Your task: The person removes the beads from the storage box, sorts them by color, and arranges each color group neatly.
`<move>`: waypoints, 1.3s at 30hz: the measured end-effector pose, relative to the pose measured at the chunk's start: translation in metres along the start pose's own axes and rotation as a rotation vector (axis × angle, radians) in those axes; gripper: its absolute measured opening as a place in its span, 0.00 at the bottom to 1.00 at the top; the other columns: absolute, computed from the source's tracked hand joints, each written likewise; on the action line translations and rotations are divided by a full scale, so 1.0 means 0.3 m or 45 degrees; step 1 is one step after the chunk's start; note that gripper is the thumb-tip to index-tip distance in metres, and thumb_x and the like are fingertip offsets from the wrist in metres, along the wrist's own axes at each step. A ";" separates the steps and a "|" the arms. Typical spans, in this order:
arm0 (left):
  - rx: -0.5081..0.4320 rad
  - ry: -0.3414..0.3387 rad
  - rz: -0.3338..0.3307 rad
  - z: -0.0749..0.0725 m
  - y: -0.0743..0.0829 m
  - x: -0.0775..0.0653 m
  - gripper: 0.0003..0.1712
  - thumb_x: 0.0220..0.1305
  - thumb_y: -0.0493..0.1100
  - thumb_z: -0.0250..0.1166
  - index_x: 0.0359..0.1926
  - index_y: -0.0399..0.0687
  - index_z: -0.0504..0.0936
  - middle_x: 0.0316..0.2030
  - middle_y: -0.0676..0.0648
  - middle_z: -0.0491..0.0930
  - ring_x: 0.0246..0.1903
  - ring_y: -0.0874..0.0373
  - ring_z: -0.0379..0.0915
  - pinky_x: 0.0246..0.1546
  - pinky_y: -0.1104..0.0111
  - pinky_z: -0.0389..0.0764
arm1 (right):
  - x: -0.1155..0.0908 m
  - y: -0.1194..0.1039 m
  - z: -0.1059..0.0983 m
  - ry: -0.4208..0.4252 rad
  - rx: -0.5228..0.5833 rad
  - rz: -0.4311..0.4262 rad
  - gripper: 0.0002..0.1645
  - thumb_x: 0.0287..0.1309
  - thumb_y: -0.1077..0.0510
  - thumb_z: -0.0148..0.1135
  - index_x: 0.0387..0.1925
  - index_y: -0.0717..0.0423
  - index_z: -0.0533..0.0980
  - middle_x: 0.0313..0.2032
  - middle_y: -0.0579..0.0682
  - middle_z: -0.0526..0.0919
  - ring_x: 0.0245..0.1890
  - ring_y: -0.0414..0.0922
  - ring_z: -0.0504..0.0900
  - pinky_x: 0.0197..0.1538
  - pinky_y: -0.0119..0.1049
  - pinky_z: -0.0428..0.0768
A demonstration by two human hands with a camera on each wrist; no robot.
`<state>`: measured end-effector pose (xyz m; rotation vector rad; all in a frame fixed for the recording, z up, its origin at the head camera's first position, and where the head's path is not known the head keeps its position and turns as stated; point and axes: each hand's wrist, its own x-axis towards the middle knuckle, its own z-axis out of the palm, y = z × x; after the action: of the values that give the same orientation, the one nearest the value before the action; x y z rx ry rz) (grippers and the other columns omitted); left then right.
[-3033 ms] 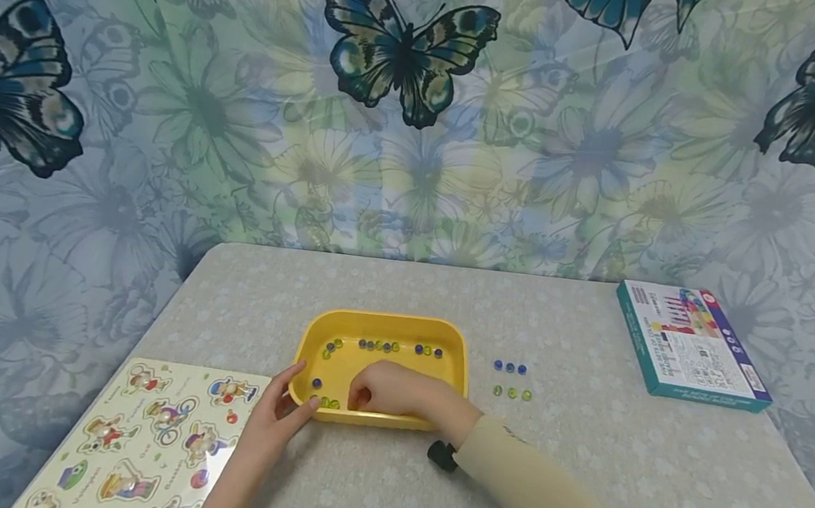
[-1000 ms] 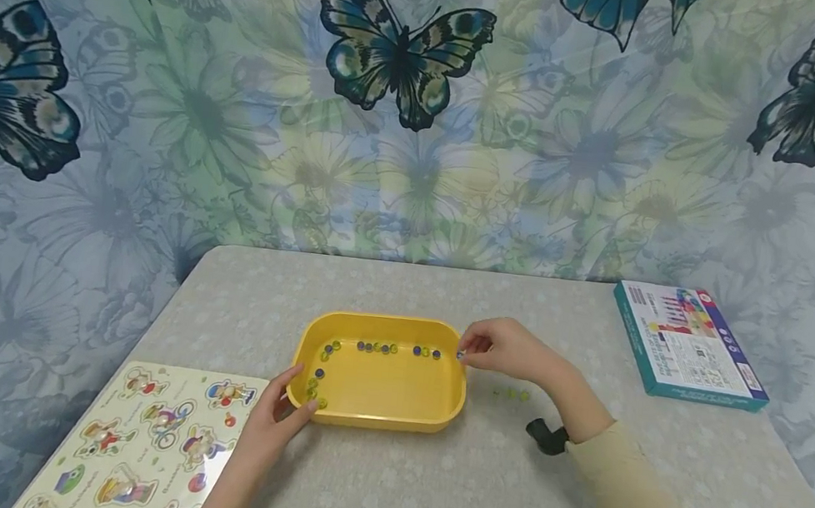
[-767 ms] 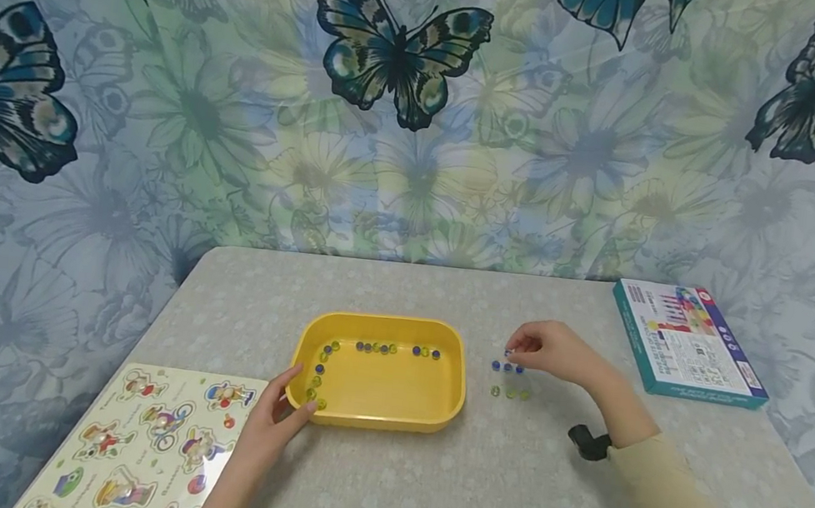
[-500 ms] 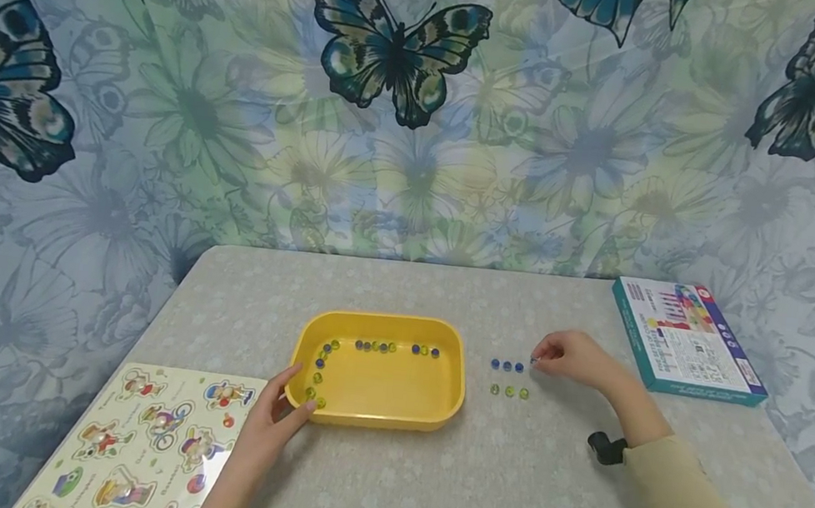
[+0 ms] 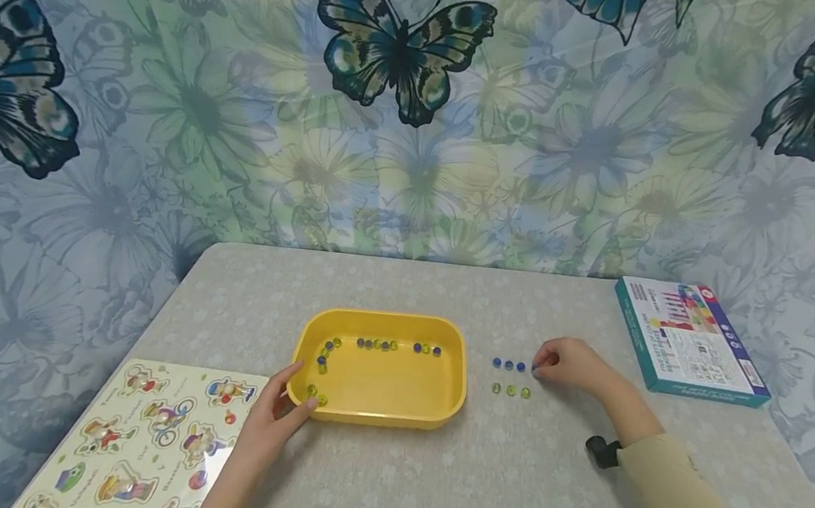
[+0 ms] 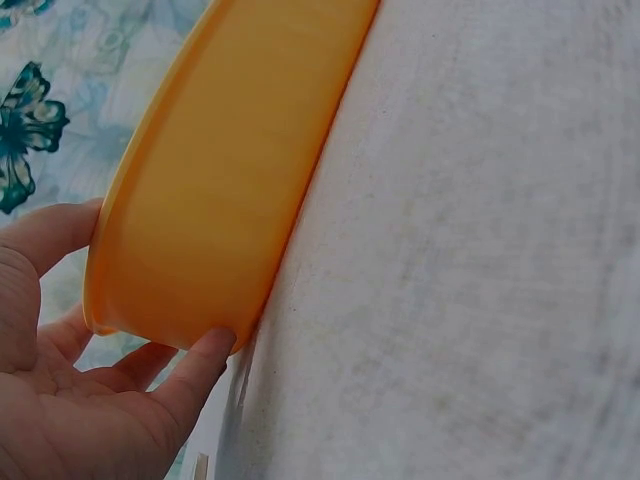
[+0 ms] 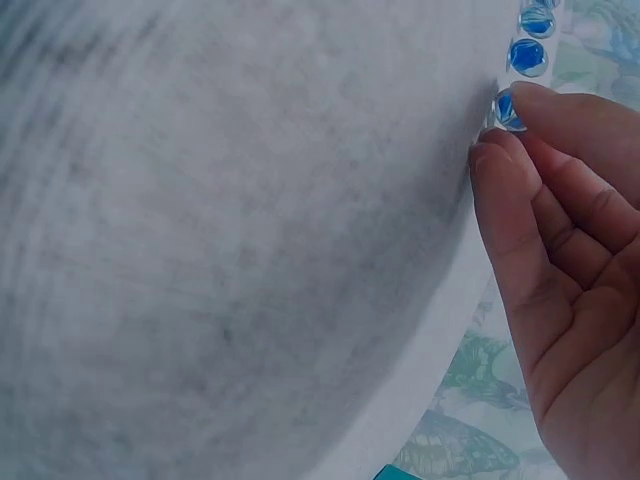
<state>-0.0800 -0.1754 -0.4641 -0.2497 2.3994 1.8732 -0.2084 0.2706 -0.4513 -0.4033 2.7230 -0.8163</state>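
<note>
- Head view: yellow tray (image 5: pixel 393 382) on the surface (image 5: pixel 381 486); over a dozen loose glass marbles (image 5: pixel 377 344) in it, blue and yellow-green, along the back wall and round the left end.
- Just right of it: row of blue marbles (image 5: pixel 509 365), three plain to see; nearer the person, row of yellow-green marbles (image 5: pixel 511 391), also three.
- Right hand (image 5: pixel 576 365) at the blue row's right end, fingertips together; their load barely shows from here.
- Left wrist view: left hand (image 6: pixel 95 400) grips the tray's end, touching rim and lower corner. Marbles not visible.
- Right wrist view: thumb and fingertips pinch a blue-swirled marble (image 7: pixel 507 112), in line with its row, not released.
- Reckoning: three of each laid out, fourth blue nearly placed; no fourth yellow-green down yet, and most marbles remain in the tray.
</note>
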 end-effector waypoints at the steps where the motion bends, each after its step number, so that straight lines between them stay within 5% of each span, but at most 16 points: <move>1: -0.005 0.001 0.000 0.001 0.000 0.000 0.36 0.61 0.46 0.64 0.68 0.63 0.59 0.70 0.49 0.52 0.66 0.45 0.53 0.63 0.52 0.61 | 0.001 -0.001 0.002 0.001 -0.003 0.010 0.02 0.52 0.61 0.65 0.29 0.55 0.79 0.23 0.45 0.77 0.25 0.41 0.72 0.30 0.34 0.72; 17: 0.004 0.001 -0.018 0.000 -0.005 -0.004 0.37 0.61 0.47 0.63 0.69 0.64 0.57 0.71 0.48 0.49 0.67 0.44 0.52 0.62 0.52 0.61 | -0.025 -0.062 -0.041 0.066 0.010 -0.056 0.08 0.55 0.60 0.63 0.37 0.58 0.79 0.28 0.46 0.79 0.28 0.43 0.73 0.34 0.35 0.75; 28: 0.004 0.001 -0.015 0.001 -0.008 0.001 0.37 0.62 0.47 0.63 0.69 0.63 0.57 0.71 0.48 0.49 0.66 0.44 0.53 0.63 0.52 0.61 | 0.013 -0.241 -0.011 0.048 0.075 -0.168 0.14 0.56 0.54 0.64 0.43 0.56 0.79 0.29 0.44 0.79 0.28 0.42 0.74 0.32 0.33 0.77; 39: 0.010 0.007 -0.014 0.001 -0.006 -0.003 0.36 0.61 0.48 0.64 0.68 0.64 0.59 0.70 0.49 0.51 0.67 0.44 0.53 0.63 0.52 0.60 | 0.059 -0.415 0.099 -0.108 0.186 -0.436 0.11 0.55 0.57 0.65 0.41 0.55 0.80 0.29 0.41 0.80 0.31 0.39 0.78 0.37 0.31 0.80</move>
<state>-0.0787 -0.1754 -0.4657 -0.2674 2.4032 1.8610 -0.1918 0.1500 -0.4078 -0.8661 2.5305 -1.0489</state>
